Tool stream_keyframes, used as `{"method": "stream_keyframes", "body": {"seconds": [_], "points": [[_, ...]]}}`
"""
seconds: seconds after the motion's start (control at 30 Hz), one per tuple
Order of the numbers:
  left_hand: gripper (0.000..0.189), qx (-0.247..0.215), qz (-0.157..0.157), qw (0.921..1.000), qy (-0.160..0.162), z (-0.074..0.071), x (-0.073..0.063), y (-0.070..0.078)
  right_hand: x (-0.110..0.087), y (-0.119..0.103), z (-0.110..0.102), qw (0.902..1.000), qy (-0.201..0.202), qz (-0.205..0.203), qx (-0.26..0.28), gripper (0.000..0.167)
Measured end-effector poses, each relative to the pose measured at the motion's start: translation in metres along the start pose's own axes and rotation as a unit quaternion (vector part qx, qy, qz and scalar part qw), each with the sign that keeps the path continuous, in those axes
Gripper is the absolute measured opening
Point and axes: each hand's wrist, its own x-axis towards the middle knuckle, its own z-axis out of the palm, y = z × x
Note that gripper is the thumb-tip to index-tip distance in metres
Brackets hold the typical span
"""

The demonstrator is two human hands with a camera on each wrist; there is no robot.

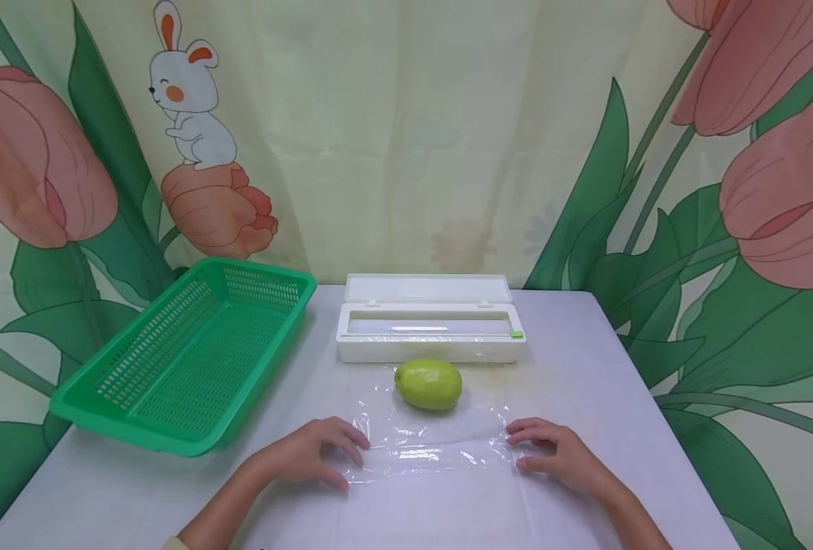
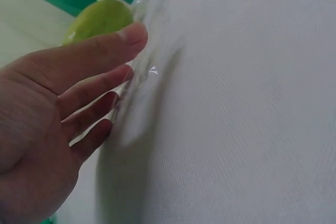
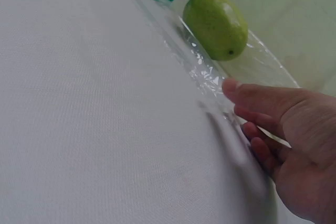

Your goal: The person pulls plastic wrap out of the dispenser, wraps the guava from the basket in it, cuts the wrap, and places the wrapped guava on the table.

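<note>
Cling film spread between relaxed left hand and right hand, fingers at its side edges, grasp slack. Green mango atop film, beyond both. White dispenser box, lid up: white roll inside. Green basket leftward.

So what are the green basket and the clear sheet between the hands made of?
The green basket looks like moulded plastic with a slight sheen: rows of neat holes run through its walls and floor. The clear sheet is probably thin, glossy plastic film, since it wrinkles and glints.
</note>
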Motion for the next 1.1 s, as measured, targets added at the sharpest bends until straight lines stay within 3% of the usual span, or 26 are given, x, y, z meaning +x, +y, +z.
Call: {"method": "stream_keyframes", "body": {"seconds": [0.17,0.43,0.73,0.97,1.1], "points": [[0.031,0.041,0.025,0.9988,-0.01,0.003,-0.002,-0.003,-0.001,0.003,0.002,0.9994,-0.018,-0.019,-0.024,0.029],[0.018,0.069,0.061,0.9957,0.013,0.011,-0.002,-0.008,0.003,0.003,0.005,0.9968,0.012,-0.006,-0.079,0.012],[0.01,0.045,0.018,0.9981,0.038,0.008,0.0,-0.004,0.007,-0.007,0.005,0.9956,0.043,0.031,-0.077,0.007],[0.007,0.016,0.042,0.9952,0.087,-0.004,0.005,-0.001,0.006,-0.014,-0.003,0.9972,0.069,0.014,-0.025,0.003],[0.007,0.005,0.02,0.9945,0.103,-0.012,0.01,0.004,0.01,-0.019,-0.01,0.9978,0.066,0.007,0.006,0.008]]}}
